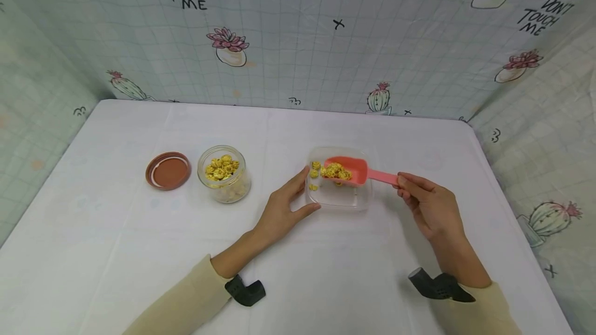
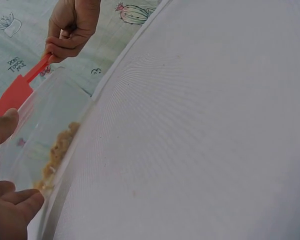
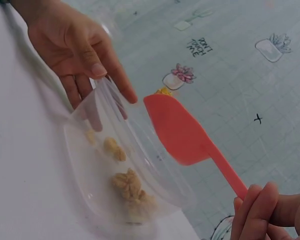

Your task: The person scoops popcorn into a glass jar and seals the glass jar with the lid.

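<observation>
Now right hand (image 1: pixel 433 208) pinching scoop (image 1: pixel 346 169) handle, bowl over container (image 1: pixel 339 201)

Pink scoop (image 1: pixel 356 170), yellow pieces (image 1: pixel 334 171), brown lid (image 1: pixel 168 170), cactus-print backdrop (image 1: pixel 298 35)

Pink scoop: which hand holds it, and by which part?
The right hand holds the pink scoop by the end of its handle; the left hand steadies the clear container.

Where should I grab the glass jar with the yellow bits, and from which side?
Grip the jar around its round body, below the open mouth, coming from the right, since the lid lies close on its left. It stands upright and uncovered, so keep it level.
</observation>
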A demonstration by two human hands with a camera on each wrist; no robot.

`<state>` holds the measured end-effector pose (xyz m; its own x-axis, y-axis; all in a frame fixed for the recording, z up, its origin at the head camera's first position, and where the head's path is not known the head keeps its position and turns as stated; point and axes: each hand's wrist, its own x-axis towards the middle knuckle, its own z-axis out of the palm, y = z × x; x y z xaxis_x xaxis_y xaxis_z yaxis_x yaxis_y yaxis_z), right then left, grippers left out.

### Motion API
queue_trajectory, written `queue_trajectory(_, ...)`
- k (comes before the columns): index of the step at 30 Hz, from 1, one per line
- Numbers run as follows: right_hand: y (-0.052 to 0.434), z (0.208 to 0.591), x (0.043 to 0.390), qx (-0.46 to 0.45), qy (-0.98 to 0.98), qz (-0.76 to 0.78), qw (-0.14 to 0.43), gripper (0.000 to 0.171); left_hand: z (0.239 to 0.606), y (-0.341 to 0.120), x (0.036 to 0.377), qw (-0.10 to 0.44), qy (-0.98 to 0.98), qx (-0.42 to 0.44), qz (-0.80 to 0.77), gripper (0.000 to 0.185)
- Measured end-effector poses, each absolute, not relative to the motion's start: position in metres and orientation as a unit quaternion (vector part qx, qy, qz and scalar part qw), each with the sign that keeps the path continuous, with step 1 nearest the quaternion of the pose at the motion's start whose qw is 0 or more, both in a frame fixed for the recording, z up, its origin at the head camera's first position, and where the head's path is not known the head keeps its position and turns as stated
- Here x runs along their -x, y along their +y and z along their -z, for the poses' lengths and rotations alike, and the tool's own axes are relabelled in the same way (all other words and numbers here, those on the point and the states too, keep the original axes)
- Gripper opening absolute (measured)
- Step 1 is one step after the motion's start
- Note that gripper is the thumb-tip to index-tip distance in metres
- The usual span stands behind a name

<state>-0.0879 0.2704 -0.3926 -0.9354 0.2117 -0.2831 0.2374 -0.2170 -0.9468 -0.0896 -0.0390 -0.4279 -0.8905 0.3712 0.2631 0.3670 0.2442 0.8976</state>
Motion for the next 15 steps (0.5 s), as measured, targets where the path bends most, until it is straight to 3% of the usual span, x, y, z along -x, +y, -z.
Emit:
queue_trajectory(11,0.244,0.346,0.083,-0.145,0.599,0.788,0.01,0.023,0.418,-0.054,0.083,0.005,0.787,-0.213,-0.579,0.078)
queue_trajectory(15,0.236,0.337,0.085,-0.135,0.598,0.79,0.014,0.027,0.41,-0.068,0.073,-0.005,0.779,-0.221,-0.587,0.076)
